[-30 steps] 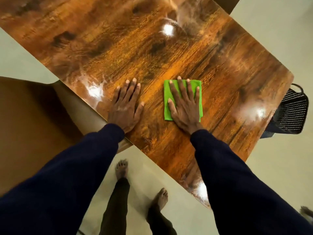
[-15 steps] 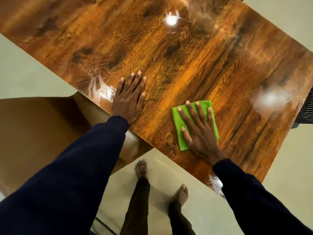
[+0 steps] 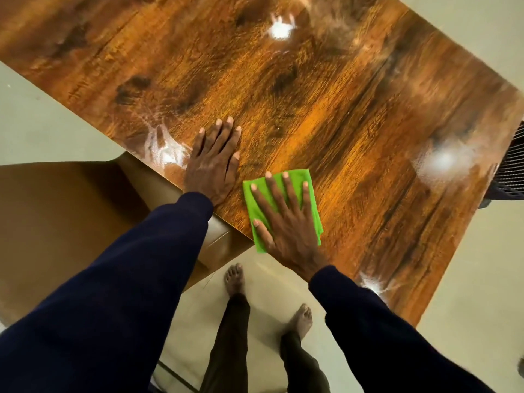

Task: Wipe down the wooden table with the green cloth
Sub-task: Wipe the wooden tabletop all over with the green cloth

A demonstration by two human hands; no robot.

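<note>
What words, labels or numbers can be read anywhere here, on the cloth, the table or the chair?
None: no text can be read in this view.
cloth: plain green, no label showing.
table: only wood grain and glare spots.
chair: plain brown, no marking.
basket: dark mesh at the right edge, mostly cut off, no tag visible.

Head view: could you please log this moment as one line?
right hand flat on green cloth | left hand flat on wooden table | cloth at near edge
</note>
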